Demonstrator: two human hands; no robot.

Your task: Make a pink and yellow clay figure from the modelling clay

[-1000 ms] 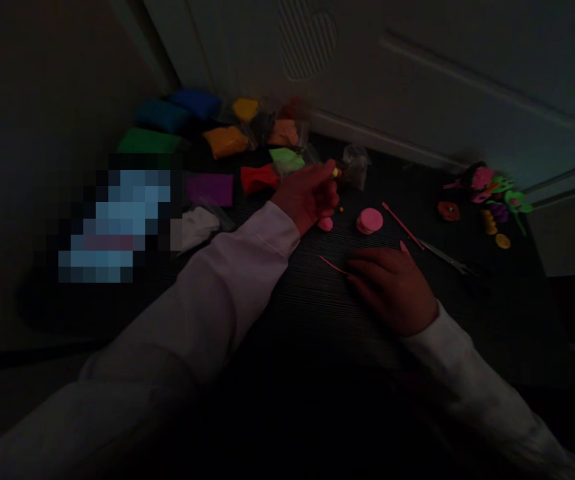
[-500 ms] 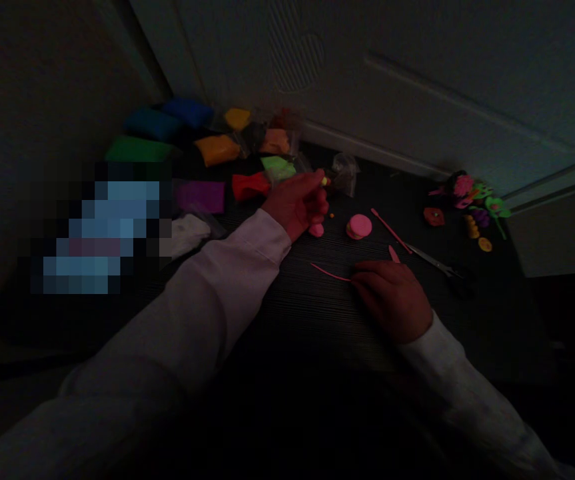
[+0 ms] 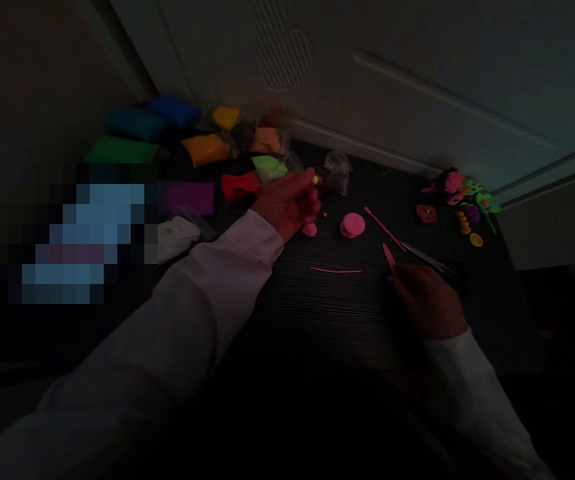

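My left hand (image 3: 291,205) is closed, pinching a small yellow piece of clay (image 3: 316,180) between thumb and fingertip. Just beneath it lies a pink lump of clay (image 3: 309,230). My right hand (image 3: 430,300) is closed around the lower end of a pink modelling knife (image 3: 388,255), whose blade points away from me. A thin pink clay strand (image 3: 337,271) lies on the dark table between the hands. Beyond it stands a round pink clay piece (image 3: 352,225) with a paler layer under its top. A tiny orange ball (image 3: 324,215) is beside it.
A pink stick tool (image 3: 384,228) and scissors (image 3: 427,259) lie near my right hand. Several coloured clay packs, including a purple one (image 3: 189,198) and a red one (image 3: 240,187), are at the left. Finished clay flowers (image 3: 460,187) sit far right against the white panel (image 3: 417,113).
My right hand has moved right, off the pink strand and onto the knife, leaving the strand on the table. My left hand keeps its pinch. The view has shifted slightly.
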